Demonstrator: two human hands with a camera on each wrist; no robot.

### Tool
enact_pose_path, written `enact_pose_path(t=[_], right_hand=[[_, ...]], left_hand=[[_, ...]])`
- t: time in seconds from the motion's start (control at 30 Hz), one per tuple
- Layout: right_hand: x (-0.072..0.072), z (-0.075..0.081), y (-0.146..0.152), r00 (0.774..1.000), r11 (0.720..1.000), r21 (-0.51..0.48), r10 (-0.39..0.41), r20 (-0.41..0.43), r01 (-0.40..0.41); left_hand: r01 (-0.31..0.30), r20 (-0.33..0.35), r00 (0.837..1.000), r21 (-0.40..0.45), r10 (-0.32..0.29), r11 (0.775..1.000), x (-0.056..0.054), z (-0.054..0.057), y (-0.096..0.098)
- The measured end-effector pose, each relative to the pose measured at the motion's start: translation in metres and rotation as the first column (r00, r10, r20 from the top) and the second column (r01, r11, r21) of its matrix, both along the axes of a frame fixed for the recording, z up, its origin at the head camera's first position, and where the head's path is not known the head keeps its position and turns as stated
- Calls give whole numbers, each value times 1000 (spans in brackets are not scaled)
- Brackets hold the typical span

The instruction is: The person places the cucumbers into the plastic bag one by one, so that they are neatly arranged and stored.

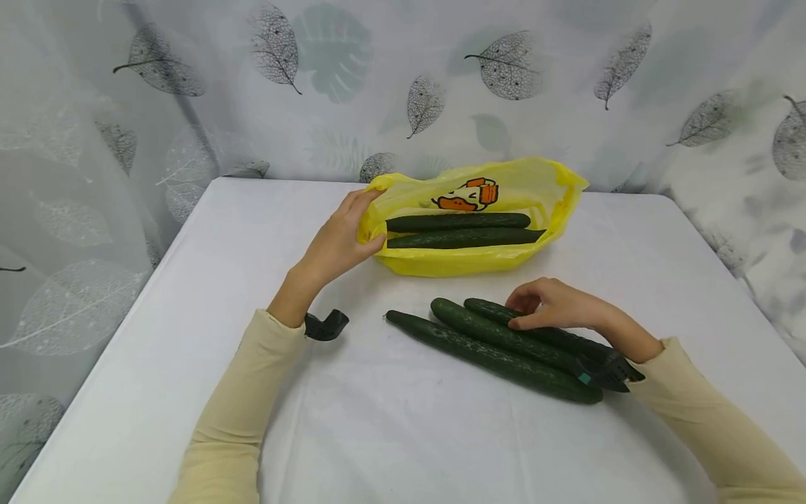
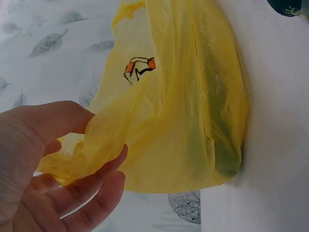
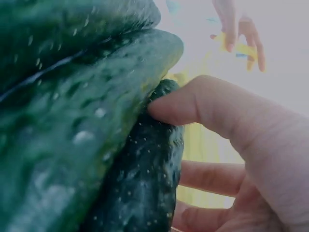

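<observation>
My left hand (image 1: 342, 236) grips the left edge of a yellow plastic bag (image 1: 447, 263), its thin film folded between thumb and fingers (image 2: 104, 186). The bag's mouth gapes upward, showing a duck print (image 1: 469, 194) on the inner back wall and two long cucumbers lying inside, the nearer one (image 1: 466, 239) in front of the other (image 1: 460, 222). In front of the bag, my right hand (image 1: 557, 306) holds the farthest of three cucumbers (image 3: 145, 169), thumb on its near side and fingers round its far side. The middle cucumber (image 1: 497, 332) and the nearest cucumber (image 1: 491, 357) lie alongside.
A white cloth covers the table (image 1: 403, 434). Behind it hangs a leaf-patterned curtain (image 1: 390, 42). Black wrist devices sit at the left wrist (image 1: 326, 325) and the right wrist (image 1: 607, 371), the right one over the cucumbers' near ends.
</observation>
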State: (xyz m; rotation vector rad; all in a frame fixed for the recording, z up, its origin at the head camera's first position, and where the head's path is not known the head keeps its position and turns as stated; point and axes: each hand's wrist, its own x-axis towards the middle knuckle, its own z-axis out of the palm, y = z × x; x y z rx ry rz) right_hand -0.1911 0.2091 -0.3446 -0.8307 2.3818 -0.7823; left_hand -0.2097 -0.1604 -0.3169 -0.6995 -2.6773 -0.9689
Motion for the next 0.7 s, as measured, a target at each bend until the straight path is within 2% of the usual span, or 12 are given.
enact_pose_path(t=[0.17,0.33,0.57,0.7], right_hand=[[5,4,6,999,998,-45,-39,-23,38],[9,6,9,998,997,-64,-39,-55,35],[17,8,17,999,997,-65,-39,22,41],[18,8,19,998,993,-99,-55,25,57]], left_hand=[[-12,1,1000,-16,12,1000,1,1,1],[-18,-5,1000,-18,18,1000,0,1,1],[-20,7,1000,-24,20,1000,0,0,2],[-27,2,1000,-37,27,999,0,0,1]])
